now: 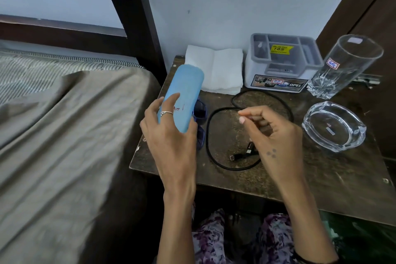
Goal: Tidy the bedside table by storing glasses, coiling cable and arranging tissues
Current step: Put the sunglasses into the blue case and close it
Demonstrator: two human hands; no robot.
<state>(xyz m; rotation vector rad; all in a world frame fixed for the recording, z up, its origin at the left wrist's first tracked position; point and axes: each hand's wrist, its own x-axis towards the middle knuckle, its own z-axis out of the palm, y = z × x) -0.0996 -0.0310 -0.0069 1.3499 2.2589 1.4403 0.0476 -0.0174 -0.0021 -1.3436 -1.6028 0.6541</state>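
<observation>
My left hand (169, 133) grips a closed light-blue glasses case (182, 92), lifted above the left side of the dark bedside table (300, 178). Blue-tinted glasses (201, 111) lie on the table beneath the case, mostly hidden by it and by my hand. A black cable (209, 135) lies in a loose loop at the table's middle, its plugs near my right wrist. My right hand (272, 133) hovers over the loop with fingers loosely curled and holds nothing. A stack of white tissues (222, 70) lies at the back against the wall.
A grey-and-white organiser box (282, 64) stands at the back. A tall drinking glass (342, 68) stands at the back right, and a glass ashtray (334, 126) sits at the right. The bed (64, 124) with a grey cover borders the table on the left.
</observation>
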